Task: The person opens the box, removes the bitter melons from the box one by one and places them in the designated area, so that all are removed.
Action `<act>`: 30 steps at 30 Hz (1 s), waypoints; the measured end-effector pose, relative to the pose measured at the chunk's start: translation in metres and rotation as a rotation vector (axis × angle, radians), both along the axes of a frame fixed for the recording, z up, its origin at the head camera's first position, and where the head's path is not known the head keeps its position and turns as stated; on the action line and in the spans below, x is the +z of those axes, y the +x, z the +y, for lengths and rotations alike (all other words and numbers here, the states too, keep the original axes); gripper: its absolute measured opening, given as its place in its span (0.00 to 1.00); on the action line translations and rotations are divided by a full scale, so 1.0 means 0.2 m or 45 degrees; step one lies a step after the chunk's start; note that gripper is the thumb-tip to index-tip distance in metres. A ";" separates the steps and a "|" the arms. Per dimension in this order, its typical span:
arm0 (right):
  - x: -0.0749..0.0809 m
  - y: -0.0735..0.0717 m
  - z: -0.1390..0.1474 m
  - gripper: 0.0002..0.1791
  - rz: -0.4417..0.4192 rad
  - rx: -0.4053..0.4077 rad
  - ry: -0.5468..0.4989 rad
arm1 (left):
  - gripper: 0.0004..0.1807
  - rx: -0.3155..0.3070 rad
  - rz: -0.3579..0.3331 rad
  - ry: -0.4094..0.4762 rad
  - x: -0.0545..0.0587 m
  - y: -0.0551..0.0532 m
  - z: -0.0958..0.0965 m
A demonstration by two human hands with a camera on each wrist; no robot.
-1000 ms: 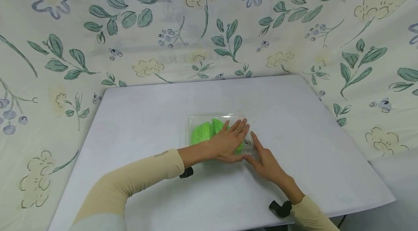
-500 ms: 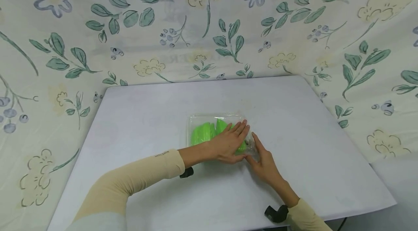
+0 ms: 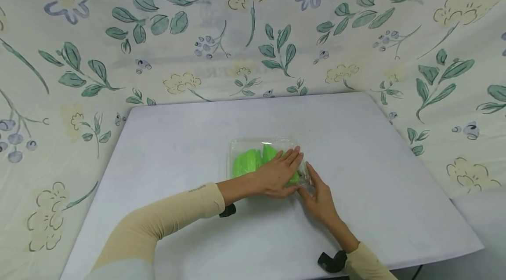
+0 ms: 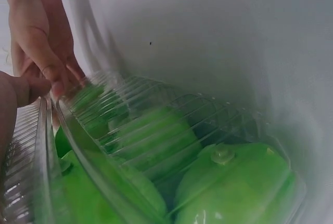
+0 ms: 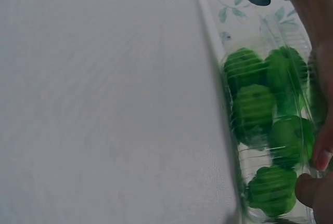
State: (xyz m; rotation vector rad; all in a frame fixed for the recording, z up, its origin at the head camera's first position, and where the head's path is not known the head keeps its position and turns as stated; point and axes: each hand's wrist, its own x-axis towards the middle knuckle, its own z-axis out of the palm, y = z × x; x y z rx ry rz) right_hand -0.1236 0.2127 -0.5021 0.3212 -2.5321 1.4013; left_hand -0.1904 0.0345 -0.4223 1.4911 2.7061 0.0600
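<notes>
On a white table (image 3: 182,139), a clear plastic box (image 3: 253,141) sits near the middle — a person's left hand (image 3: 277,175) spread flat across its top, right hand (image 3: 321,198) at its near right corner, any pinch unclear — with rounded green pieces (image 3: 246,162) inside.

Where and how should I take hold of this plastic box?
Probably hold the clear plastic box low on its left and right walls, coming from both sides: it lies flat with green pieces spread inside, so one-sided lifting might tip it.
</notes>
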 end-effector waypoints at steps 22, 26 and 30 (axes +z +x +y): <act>0.00 0.02 -0.03 0.40 -0.004 0.058 -0.116 | 0.47 0.017 -0.016 0.079 -0.01 0.00 -0.01; 0.00 0.02 -0.04 0.39 -0.020 0.044 -0.140 | 0.48 0.035 -0.018 0.082 -0.02 -0.01 0.00; 0.00 0.02 -0.05 0.38 -0.056 0.022 -0.166 | 0.48 0.044 -0.016 0.090 -0.02 -0.01 0.00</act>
